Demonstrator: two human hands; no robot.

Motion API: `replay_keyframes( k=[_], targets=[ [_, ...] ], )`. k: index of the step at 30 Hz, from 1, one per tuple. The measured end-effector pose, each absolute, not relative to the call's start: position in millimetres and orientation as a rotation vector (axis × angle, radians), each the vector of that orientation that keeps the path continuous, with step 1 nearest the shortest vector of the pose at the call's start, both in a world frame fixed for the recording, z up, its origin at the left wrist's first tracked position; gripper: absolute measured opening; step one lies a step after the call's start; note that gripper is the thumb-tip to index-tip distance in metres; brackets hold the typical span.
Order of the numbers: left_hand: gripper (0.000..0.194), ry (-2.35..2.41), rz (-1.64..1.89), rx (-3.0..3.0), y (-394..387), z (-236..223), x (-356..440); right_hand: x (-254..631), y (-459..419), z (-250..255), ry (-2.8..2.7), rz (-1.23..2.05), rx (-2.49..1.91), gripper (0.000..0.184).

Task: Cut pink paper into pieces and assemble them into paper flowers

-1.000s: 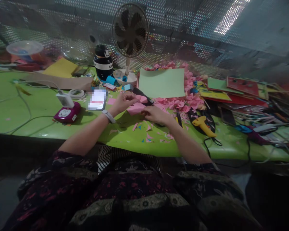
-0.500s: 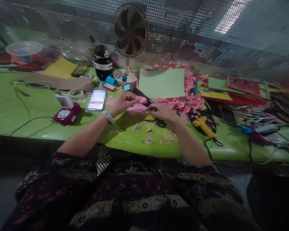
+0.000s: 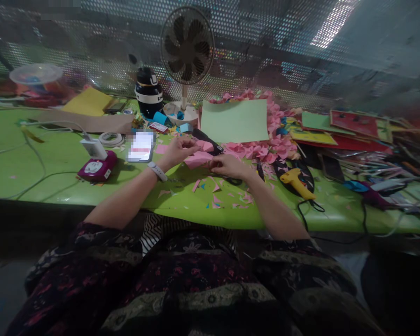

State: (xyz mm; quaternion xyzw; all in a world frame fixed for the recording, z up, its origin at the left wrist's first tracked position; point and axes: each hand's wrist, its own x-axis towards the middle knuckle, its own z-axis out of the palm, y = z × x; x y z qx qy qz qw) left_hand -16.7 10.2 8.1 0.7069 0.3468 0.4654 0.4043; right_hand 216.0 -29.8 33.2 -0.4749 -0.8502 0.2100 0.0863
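Observation:
Pink paper (image 3: 198, 159) is between my two hands, partly folded or curled at its upper end. My left hand (image 3: 179, 151) pinches it from the left, thumb and fingers together. On the paper's right edge my right hand (image 3: 228, 166) has its fingers closed, pressed against the paper. Scissors (image 3: 234, 180) lie on the green table below my right hand, mostly covered by it. Small pink and blue paper scraps (image 3: 215, 198) are strewn in front of my hands. A dark object with a white label (image 3: 216, 148) lies just behind the paper.
A pale green sheet (image 3: 234, 121) rests against a heap of pink paper flowers (image 3: 275, 126). A yellow glue gun (image 3: 297, 183) sits to the right with its cord. Leftward are a phone (image 3: 141, 145), a purple power socket (image 3: 98, 168) and cables. A fan (image 3: 187, 45) stands behind.
My right hand has shifted slightly left and down along the paper's edge, covering more of the scissors. My left hand keeps its pinch in nearly the same place.

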Motion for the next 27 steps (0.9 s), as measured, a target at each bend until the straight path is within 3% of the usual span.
replay_keyframes(
  k=[7, 14, 18, 27],
  targets=[
    [0.033, 0.871, 1.185, 1.790, 13.5, 3.9, -16.6, 213.3, -36.1, 40.8, -2.453, 0.705, -1.445, 0.011],
    [0.024, 0.860, 1.277, 1.955, 9.5, 3.2, -14.3, 207.7, -50.8, 54.4, -2.121, 0.836, -1.346, 0.019],
    [0.018, 0.829, 1.348, 2.038, 0.3, 6.5, -7.9, 203.6, -57.2, 55.4, -1.923, 0.737, -1.286, 0.027],
    [0.016, 0.755, 1.543, 2.160, -13.7, 4.2, 3.8, 196.6, -62.0, 58.0, -1.711, 0.561, -1.375, 0.020]
  ],
)
